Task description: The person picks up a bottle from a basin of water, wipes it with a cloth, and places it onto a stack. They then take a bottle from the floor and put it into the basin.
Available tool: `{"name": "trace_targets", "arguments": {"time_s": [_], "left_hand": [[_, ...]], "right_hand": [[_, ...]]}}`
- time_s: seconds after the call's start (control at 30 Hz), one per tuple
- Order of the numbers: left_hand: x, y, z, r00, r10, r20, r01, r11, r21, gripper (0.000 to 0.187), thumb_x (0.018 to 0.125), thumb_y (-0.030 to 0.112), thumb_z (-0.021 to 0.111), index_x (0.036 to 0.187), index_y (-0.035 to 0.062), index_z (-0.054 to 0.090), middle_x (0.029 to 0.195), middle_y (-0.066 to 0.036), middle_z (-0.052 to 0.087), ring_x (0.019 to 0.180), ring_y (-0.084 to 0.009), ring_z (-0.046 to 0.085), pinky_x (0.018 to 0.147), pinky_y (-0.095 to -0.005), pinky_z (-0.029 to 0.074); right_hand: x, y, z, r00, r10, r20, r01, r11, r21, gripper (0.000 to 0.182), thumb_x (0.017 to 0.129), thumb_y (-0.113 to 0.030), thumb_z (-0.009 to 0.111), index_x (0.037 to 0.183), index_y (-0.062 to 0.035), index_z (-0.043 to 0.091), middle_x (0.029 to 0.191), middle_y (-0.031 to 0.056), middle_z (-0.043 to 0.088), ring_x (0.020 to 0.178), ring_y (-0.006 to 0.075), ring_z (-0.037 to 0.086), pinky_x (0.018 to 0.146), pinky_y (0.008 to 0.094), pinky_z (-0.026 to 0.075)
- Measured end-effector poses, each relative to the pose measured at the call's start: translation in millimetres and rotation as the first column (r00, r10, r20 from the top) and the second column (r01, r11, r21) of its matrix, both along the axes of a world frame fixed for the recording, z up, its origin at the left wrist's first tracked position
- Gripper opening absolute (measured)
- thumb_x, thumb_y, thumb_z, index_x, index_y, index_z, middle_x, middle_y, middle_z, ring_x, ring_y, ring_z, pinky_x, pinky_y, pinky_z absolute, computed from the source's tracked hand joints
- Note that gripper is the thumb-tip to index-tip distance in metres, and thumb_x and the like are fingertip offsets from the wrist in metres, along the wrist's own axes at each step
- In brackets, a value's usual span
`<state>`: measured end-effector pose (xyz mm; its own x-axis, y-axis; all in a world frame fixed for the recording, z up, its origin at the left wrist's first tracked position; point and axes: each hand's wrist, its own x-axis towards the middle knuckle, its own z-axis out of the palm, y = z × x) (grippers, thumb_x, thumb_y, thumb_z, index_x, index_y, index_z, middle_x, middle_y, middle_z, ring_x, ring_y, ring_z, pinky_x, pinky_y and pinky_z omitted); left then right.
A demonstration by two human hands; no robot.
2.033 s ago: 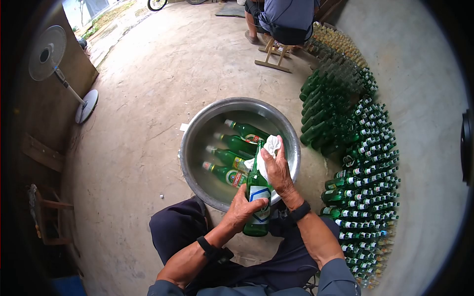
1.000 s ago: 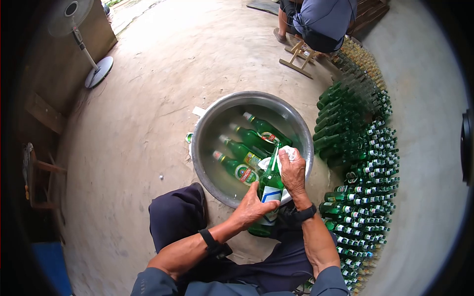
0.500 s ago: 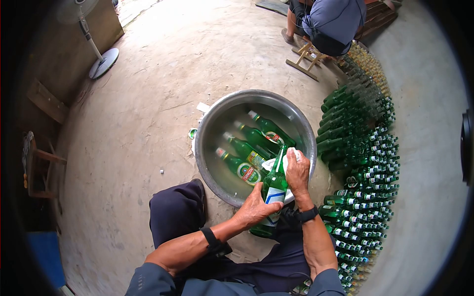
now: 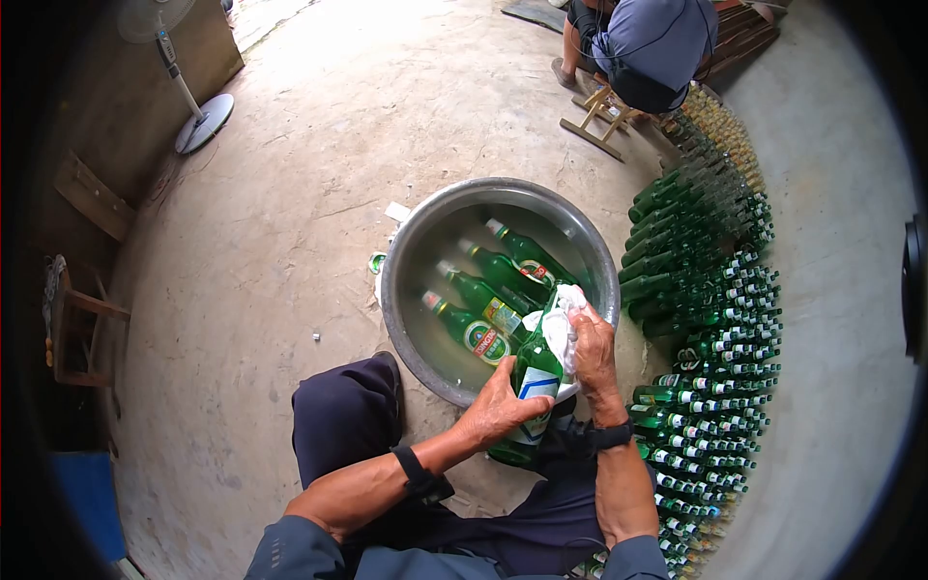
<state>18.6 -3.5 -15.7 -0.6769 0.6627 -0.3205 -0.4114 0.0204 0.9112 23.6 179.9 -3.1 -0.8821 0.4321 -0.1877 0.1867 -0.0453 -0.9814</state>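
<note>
My left hand point(image 4: 503, 404) is closed around the lower body of a green glass bottle point(image 4: 530, 372), which tilts with its neck pointing away from me. A white and blue label shows beside my thumb. My right hand point(image 4: 594, 353) grips a white cloth point(image 4: 559, 324) that is pressed against the bottle's neck and shoulder. Beneath both hands stands a round metal basin point(image 4: 398, 333) of cloudy water. Several labelled green bottles point(image 4: 486, 340) lie in it, partly under water, side by side.
Many green bottles point(image 4: 715, 358) stand and lean in rows along the right wall. Another person point(image 4: 652, 43) sits on a wooden stool point(image 4: 604, 121) at the far right. A standing fan point(image 4: 205, 124) and a wooden chair point(image 4: 87, 304) are on the left.
My right hand has shifted slightly down and right, and more of the white cloth now covers the bottle's neck. My left hand and the bottle stay in place.
</note>
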Motion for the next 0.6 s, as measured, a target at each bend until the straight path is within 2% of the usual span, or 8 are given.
{"name": "trace_targets", "arguments": {"time_s": [0.13,0.2,0.33,0.4,0.43,0.53,0.57,0.6], "left_hand": [[-2,0,-7,0.999,0.018,0.036,-0.019,0.999,0.032,0.076,0.075,0.026,0.08,0.135,-0.0055,0.044,0.119,-0.013,0.06,0.109,-0.0193,0.058,0.098,-0.0337,0.046],[-3,0,-9,1.0,0.002,0.031,-0.002,1.0,0.01,0.077,0.075,0.026,0.08,0.136,-0.0045,0.043,0.121,-0.013,0.059,0.111,-0.0196,0.057,0.1,-0.0339,0.045],[-2,0,-14,1.0,-0.006,0.012,0.006,1.0,-0.008,0.078,0.076,0.026,0.079,0.137,-0.0047,0.042,0.123,-0.014,0.057,0.113,-0.0196,0.056,0.101,-0.0339,0.045],[-2,1,-18,0.998,-0.033,-0.059,0.031,0.999,-0.03,0.08,0.076,0.027,0.08,0.138,-0.0047,0.04,0.126,-0.014,0.055,0.115,-0.0198,0.054,0.102,-0.034,0.043],[-1,1,-19,0.998,-0.033,-0.058,0.032,0.999,-0.03,0.08,0.076,0.027,0.08,0.138,-0.0047,0.04,0.126,-0.014,0.055,0.115,-0.0198,0.054,0.102,-0.034,0.043],[1,2,-18,0.998,-0.024,-0.051,0.024,1.0,-0.014,0.082,0.076,0.028,0.08,0.138,-0.0048,0.038,0.127,-0.014,0.053,0.117,-0.0199,0.052,0.103,-0.034,0.042],[0,1,-16,0.999,-0.032,-0.005,0.032,0.999,0.023,0.082,0.077,0.029,0.079,0.139,-0.0047,0.037,0.128,-0.015,0.053,0.118,-0.0198,0.052,0.104,-0.0341,0.042],[-3,0,-13,0.998,-0.041,0.039,0.039,0.997,0.06,0.083,0.078,0.03,0.078,0.14,-0.0046,0.036,0.129,-0.015,0.053,0.119,-0.0198,0.052,0.104,-0.0341,0.041]], "right_hand": [[5,9,-4,0.99,0.081,0.115,-0.068,0.991,-0.118,0.038,0.1,-0.015,0.048,0.131,0.0064,0.057,0.109,0.0071,0.067,0.094,0.0117,0.062,0.083,0.0261,0.051],[3,5,-10,0.994,0.105,0.012,-0.094,0.929,-0.358,0.032,0.101,-0.012,0.05,0.126,0.0056,0.057,0.104,0.0071,0.068,0.094,0.0128,0.065,0.083,0.0279,0.053],[-3,2,-10,0.996,0.094,-0.008,-0.089,0.905,-0.416,0.031,0.104,-0.016,0.051,0.126,0.0053,0.056,0.103,0.0086,0.07,0.092,0.0149,0.067,0.082,0.029,0.055],[-6,4,-21,1.0,0.009,0.004,-0.007,0.921,-0.389,0.031,0.106,-0.021,0.052,0.12,0.0056,0.059,0.102,0.0106,0.07,0.087,0.016,0.068,0.078,0.0289,0.056],[-8,6,-22,1.0,0.005,0.018,0.002,0.916,-0.401,0.031,0.106,-0.023,0.052,0.114,0.0052,0.062,0.099,0.011,0.071,0.081,0.0159,0.068,0.073,0.0283,0.056],[-13,10,-44,0.997,-0.07,0.03,0.076,0.908,-0.411,0.031,0.106,-0.023,0.052,0.111,0.0053,0.063,0.094,0.0106,0.072,0.077,0.0155,0.068,0.07,0.0285,0.056],[-13,15,-52,1.0,-0.017,0.012,0.02,0.915,-0.402,0.032,0.107,-0.027,0.05,0.112,0.003,0.06,0.096,0.0152,0.072,0.08,0.0207,0.072,0.075,0.0325,0.061],[-14,16,-57,1.0,-0.015,-0.002,0.013,0.91,-0.415,0.033,0.107,-0.027,0.05,0.114,0.0031,0.059,0.096,0.0156,0.072,0.081,0.0213,0.072,0.075,0.0336,0.061]]}}
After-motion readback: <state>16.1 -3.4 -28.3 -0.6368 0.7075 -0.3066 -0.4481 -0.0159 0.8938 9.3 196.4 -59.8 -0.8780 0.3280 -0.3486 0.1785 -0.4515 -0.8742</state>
